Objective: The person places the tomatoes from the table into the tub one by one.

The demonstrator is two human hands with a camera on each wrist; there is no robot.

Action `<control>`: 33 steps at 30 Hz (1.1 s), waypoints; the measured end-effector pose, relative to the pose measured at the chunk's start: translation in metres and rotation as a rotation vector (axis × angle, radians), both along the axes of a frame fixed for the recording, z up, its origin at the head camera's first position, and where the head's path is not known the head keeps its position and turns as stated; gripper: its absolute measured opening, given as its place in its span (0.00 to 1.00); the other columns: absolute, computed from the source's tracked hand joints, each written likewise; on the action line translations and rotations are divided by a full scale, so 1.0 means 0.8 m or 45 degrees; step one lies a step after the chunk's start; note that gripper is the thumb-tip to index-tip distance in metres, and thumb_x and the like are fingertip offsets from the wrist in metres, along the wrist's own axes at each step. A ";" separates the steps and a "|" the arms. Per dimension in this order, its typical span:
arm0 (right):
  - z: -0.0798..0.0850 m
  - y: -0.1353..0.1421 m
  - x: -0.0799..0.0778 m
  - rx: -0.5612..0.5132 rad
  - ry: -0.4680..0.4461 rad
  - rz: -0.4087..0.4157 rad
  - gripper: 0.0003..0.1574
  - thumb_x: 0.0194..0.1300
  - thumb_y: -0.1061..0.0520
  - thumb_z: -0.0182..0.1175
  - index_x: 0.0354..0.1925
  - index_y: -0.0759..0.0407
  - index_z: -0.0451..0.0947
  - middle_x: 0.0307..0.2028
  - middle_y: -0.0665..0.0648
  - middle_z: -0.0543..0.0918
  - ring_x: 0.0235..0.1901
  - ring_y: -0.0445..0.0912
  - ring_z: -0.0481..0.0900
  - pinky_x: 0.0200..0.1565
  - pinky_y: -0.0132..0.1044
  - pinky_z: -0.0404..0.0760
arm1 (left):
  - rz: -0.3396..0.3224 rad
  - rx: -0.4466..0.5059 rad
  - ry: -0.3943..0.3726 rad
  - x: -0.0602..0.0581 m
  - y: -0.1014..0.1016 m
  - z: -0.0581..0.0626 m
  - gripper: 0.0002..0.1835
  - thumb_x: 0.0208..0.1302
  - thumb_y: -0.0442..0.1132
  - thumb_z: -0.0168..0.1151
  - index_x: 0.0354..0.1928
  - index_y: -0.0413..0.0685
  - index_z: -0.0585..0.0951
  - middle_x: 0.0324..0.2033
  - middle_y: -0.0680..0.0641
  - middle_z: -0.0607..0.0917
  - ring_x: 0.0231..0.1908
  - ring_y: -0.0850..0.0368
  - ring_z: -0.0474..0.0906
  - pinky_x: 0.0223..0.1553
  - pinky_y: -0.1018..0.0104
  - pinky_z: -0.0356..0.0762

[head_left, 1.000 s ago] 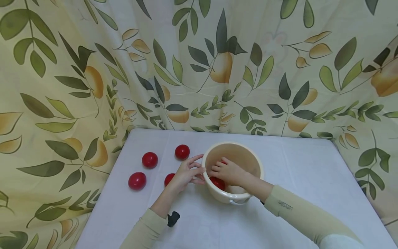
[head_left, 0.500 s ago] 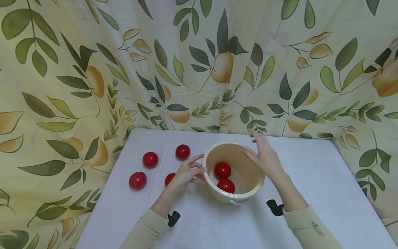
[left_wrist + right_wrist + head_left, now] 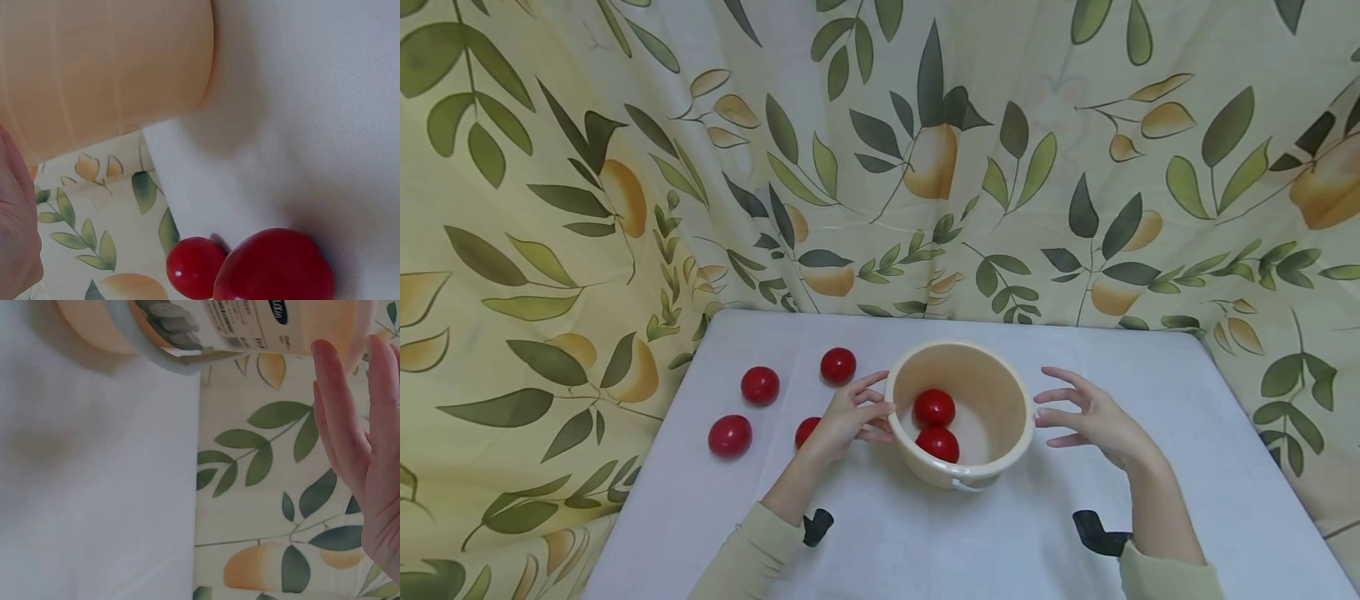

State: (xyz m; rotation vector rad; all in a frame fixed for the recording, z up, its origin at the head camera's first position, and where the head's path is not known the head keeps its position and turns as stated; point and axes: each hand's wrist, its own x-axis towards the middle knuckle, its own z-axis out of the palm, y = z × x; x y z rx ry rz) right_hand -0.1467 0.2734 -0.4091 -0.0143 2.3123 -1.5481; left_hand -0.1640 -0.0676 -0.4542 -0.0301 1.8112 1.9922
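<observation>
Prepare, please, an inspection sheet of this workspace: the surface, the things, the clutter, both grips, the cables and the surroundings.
Surface: white table, faint creases.
Things: upright cream bucket with two red balls inside; four loose red balls on the table to its left, one partly hidden.
Clutter: nothing seen.
Left grip: bare, fingers against the bucket's left edge.
Right grip: bare, fingers spread, at the bucket's right side; contact unclear.
Cables: nothing seen.
Surroundings: leaf-patterned curtain behind the table.

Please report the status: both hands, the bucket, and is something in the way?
Left hand touching bucket; right hand beside it, fingers spread, holding nothing. Two red balls inside, four on table. Bucket mouth unobstructed; left hand partly hides one table ball.
</observation>
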 end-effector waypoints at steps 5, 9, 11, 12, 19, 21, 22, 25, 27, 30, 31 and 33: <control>-0.011 -0.004 0.003 -0.029 -0.087 0.025 0.53 0.55 0.54 0.65 0.70 0.57 0.46 0.52 0.71 0.70 0.38 0.52 0.82 0.34 0.45 0.81 | 0.012 -0.011 0.011 0.000 0.000 -0.003 0.30 0.59 0.35 0.60 0.64 0.54 0.66 0.37 0.44 0.79 0.29 0.53 0.83 0.32 0.60 0.80; -0.013 -0.006 0.004 -0.046 -0.121 0.062 0.55 0.54 0.55 0.66 0.70 0.56 0.45 0.50 0.69 0.71 0.37 0.50 0.82 0.34 0.45 0.81 | 0.017 -0.013 0.001 0.000 0.001 -0.002 0.30 0.58 0.36 0.62 0.64 0.55 0.67 0.38 0.44 0.79 0.30 0.53 0.83 0.33 0.60 0.80; -0.013 -0.006 0.005 -0.044 -0.128 0.069 0.55 0.53 0.56 0.66 0.71 0.56 0.45 0.48 0.67 0.71 0.37 0.49 0.82 0.34 0.44 0.81 | 0.018 -0.017 0.000 0.001 0.001 -0.001 0.31 0.57 0.37 0.63 0.64 0.56 0.66 0.38 0.45 0.79 0.30 0.53 0.83 0.33 0.60 0.80; -0.013 -0.006 0.005 -0.045 -0.128 0.073 0.56 0.53 0.57 0.67 0.71 0.56 0.45 0.48 0.66 0.71 0.37 0.48 0.82 0.34 0.44 0.81 | 0.019 -0.021 0.000 0.001 0.001 -0.001 0.31 0.58 0.37 0.63 0.64 0.56 0.66 0.38 0.45 0.79 0.30 0.53 0.83 0.33 0.60 0.80; -0.013 -0.006 0.004 -0.039 -0.109 0.098 0.56 0.51 0.58 0.67 0.70 0.58 0.46 0.44 0.63 0.72 0.35 0.46 0.81 0.33 0.43 0.82 | 0.040 -0.138 0.091 0.006 0.003 0.001 0.31 0.58 0.38 0.62 0.64 0.53 0.66 0.40 0.44 0.79 0.30 0.53 0.83 0.33 0.61 0.80; -0.013 -0.007 0.004 -0.034 -0.119 0.086 0.56 0.51 0.59 0.68 0.70 0.58 0.47 0.44 0.62 0.72 0.34 0.46 0.81 0.33 0.43 0.82 | 0.062 -0.227 0.163 0.008 0.003 0.001 0.31 0.58 0.41 0.63 0.64 0.54 0.67 0.39 0.45 0.79 0.31 0.53 0.82 0.34 0.62 0.80; -0.013 -0.007 0.004 -0.031 -0.122 0.083 0.56 0.50 0.59 0.68 0.70 0.58 0.47 0.44 0.62 0.72 0.34 0.46 0.81 0.33 0.43 0.82 | 0.076 -0.292 0.224 0.009 0.002 0.000 0.31 0.57 0.42 0.64 0.63 0.55 0.67 0.39 0.46 0.79 0.32 0.54 0.82 0.35 0.63 0.80; -0.014 -0.008 0.004 -0.026 -0.126 0.080 0.56 0.50 0.59 0.68 0.70 0.58 0.47 0.45 0.63 0.71 0.34 0.45 0.80 0.33 0.43 0.82 | 0.130 -0.515 0.519 0.012 -0.004 -0.001 0.30 0.56 0.43 0.65 0.62 0.52 0.69 0.39 0.46 0.79 0.37 0.53 0.80 0.39 0.62 0.79; -0.014 -0.008 0.003 -0.027 -0.130 0.076 0.56 0.50 0.59 0.68 0.70 0.58 0.47 0.45 0.64 0.71 0.33 0.45 0.80 0.33 0.43 0.82 | 0.177 -0.773 0.743 0.014 -0.012 -0.001 0.31 0.55 0.44 0.65 0.62 0.52 0.70 0.43 0.46 0.79 0.44 0.51 0.77 0.45 0.57 0.77; -0.014 -0.009 0.003 -0.030 -0.128 0.079 0.56 0.51 0.59 0.68 0.70 0.58 0.46 0.47 0.65 0.70 0.33 0.45 0.79 0.32 0.43 0.82 | 0.223 -1.242 0.998 0.016 -0.030 -0.002 0.34 0.53 0.49 0.66 0.62 0.52 0.68 0.52 0.45 0.77 0.53 0.48 0.71 0.53 0.50 0.70; -0.014 -0.009 0.003 -0.027 -0.128 0.077 0.56 0.51 0.59 0.68 0.70 0.58 0.46 0.47 0.65 0.70 0.33 0.45 0.79 0.32 0.43 0.82 | 0.230 -1.388 1.038 0.016 -0.039 -0.003 0.35 0.52 0.50 0.66 0.63 0.52 0.68 0.54 0.45 0.76 0.56 0.48 0.69 0.55 0.48 0.67; -0.014 -0.010 0.003 -0.024 -0.127 0.075 0.56 0.51 0.59 0.68 0.70 0.57 0.46 0.47 0.65 0.70 0.34 0.45 0.79 0.32 0.43 0.82 | 0.228 -1.602 1.078 0.017 -0.058 -0.007 0.37 0.51 0.51 0.65 0.64 0.51 0.66 0.58 0.44 0.72 0.58 0.46 0.65 0.58 0.44 0.60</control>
